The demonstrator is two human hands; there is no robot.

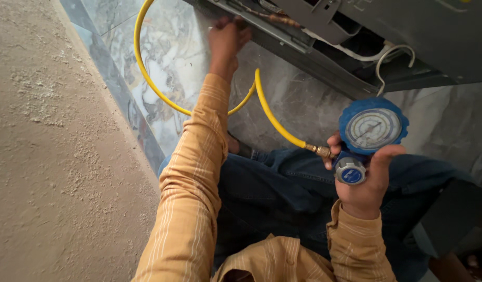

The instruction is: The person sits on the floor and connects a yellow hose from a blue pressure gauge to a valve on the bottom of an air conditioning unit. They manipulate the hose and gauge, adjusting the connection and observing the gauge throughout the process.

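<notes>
We see our right hand [363, 180] closed around the body of a blue pressure gauge [373, 127], just below its round dial, with the thumb side close to the blue knob [350, 171]. The dial faces up toward us and the gauge is held above our lap, over the dark jeans [282, 188].

From the brass fitting [320, 151] on the left side of the gauge, a yellow hose [275, 117] goes up and to the left, passes behind our left forearm, makes a wide loop over the marble floor [173, 57] and leaves the view at the top. So the long axis of the hose near the gauge lies diagonal, from lower right to upper left, pointing toward our left hand [228, 36].

The left arm is stretched far forward, in the striped orange sleeve [199, 172], and this hand is at the lower edge of a grey appliance unit [356, 36]. Its fingers are curled on something small there, but we cannot tell what it grips. The left hand is the nearer one to the unit; the right hand stays well apart from it. A rough plaster wall [47, 141] is on our left.
</notes>
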